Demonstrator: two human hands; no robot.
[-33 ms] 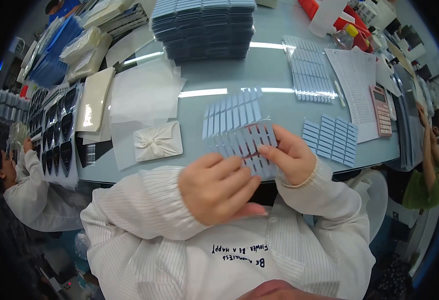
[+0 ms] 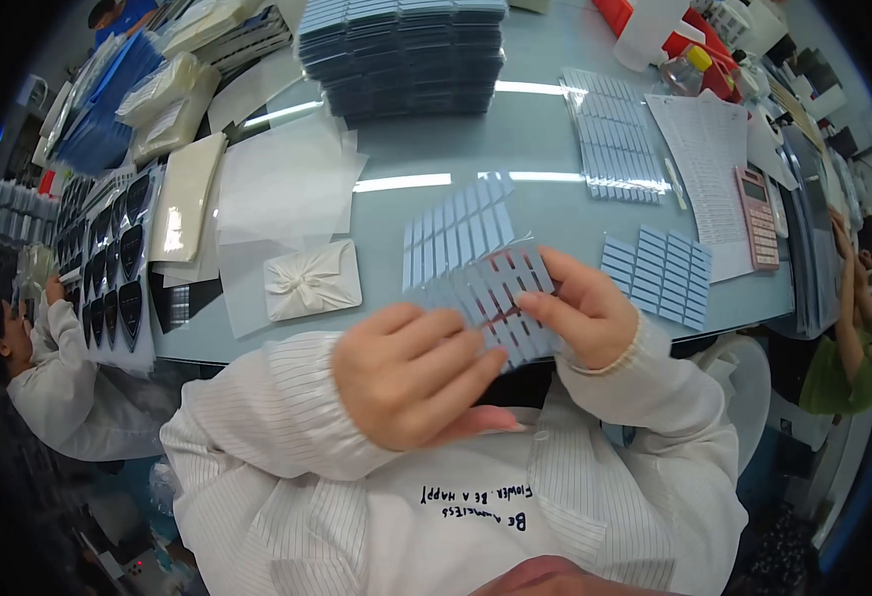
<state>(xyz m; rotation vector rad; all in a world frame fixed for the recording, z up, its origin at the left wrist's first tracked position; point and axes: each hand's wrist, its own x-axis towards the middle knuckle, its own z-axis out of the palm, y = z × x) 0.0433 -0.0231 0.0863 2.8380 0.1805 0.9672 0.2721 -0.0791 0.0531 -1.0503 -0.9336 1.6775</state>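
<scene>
My right hand (image 2: 593, 316) grips the right edge of a sheet of pale blue strips (image 2: 520, 303), thumb on top. Dark and reddish slots show between its strips. My left hand (image 2: 411, 372) lies over the sheet's left part, fingers bent and their tips touching it. Its thumb sticks out apart, below the sheet, and what is under the palm is hidden. Just beyond, another sheet of light blue strips (image 2: 461, 223) lies on the table, partly covered by the held one. Two columned strip sheets lie to the right, one near (image 2: 656, 278) and one farther (image 2: 615, 134).
A tall stack of blue sheets (image 2: 401, 60) stands at the back. Leftward are a white knotted cloth packet (image 2: 312, 280), translucent papers (image 2: 282, 189) and black shield-shaped pieces (image 2: 130, 308). A pink calculator (image 2: 757, 219) and printed paper (image 2: 704, 164) lie right. A co-worker (image 2: 53, 368) sits left.
Both hands have shifted slightly: my left hand a little to the left and down, my right a little to the right. The held sheet is tilted somewhat differently, showing more of its surface.
</scene>
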